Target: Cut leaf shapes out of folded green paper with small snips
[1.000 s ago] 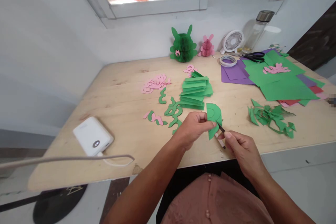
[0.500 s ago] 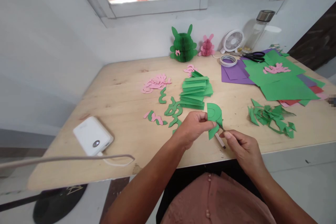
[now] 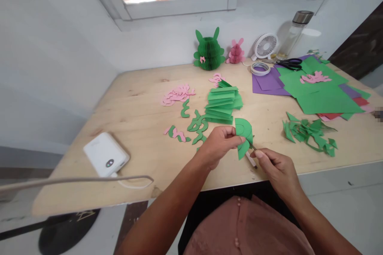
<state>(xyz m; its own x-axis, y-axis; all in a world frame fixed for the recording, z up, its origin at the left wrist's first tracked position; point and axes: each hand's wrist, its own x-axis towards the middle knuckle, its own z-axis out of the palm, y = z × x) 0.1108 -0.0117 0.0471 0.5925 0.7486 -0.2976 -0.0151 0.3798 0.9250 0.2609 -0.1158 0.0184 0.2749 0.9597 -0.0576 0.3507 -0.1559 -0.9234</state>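
Thumb and fingers of my left hand (image 3: 220,143) pinch a green half-round paper piece (image 3: 244,126) with curved lines drawn on it. The paper is held up above the table's front part. My right hand (image 3: 277,167) is closed round scissors (image 3: 253,148); only their thin dark blades show, at the paper's right edge, and the handles are hidden in the fingers. Below the paper, a pale marker pen (image 3: 251,160) lies on the table, partly covered. A stack of folded green paper (image 3: 221,105) sits just behind my left hand.
Green offcuts (image 3: 311,133) lie to the right, pink cut-outs (image 3: 178,95) and green wavy cut-outs (image 3: 197,123) to the left. Farther back are paper sheets (image 3: 326,101), black-handled scissors (image 3: 289,64), tape (image 3: 260,69), a fan (image 3: 266,46) and a green paper figure (image 3: 208,53). A power bank (image 3: 106,154) is at left.
The green paper has turned and shifted very slightly in my left hand, with the blades still at its right edge. Everything else looks the same.
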